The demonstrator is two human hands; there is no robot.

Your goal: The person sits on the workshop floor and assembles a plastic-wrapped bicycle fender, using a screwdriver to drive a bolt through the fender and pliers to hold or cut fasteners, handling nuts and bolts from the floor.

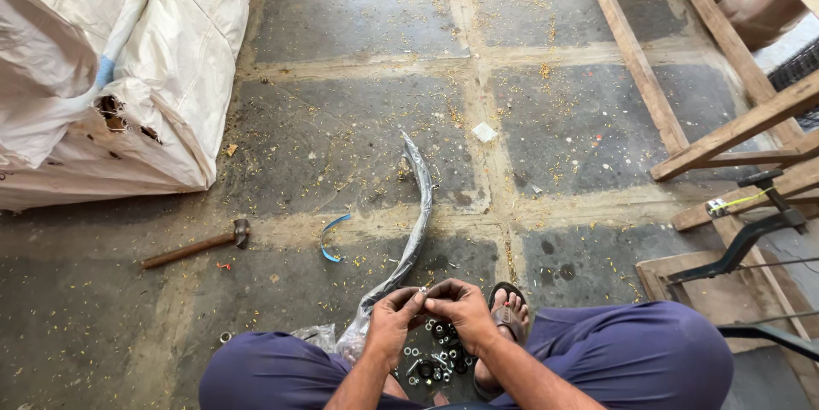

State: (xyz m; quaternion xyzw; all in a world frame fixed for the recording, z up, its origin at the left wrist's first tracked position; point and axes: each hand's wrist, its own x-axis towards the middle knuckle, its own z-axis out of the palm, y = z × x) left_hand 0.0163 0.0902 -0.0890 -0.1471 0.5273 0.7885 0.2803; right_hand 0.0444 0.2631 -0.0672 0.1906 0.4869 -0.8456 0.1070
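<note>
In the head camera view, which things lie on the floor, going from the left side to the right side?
White sack → hammer → blue strip → long twisted plastic bag → scrap of white paper → wooden frame → yellow tape measure.

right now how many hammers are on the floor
1. The hammer lies on the stone floor to the person's left, wooden handle pointing left, beside the white sack. Others may be hidden behind the sack or wooden frame.
</note>
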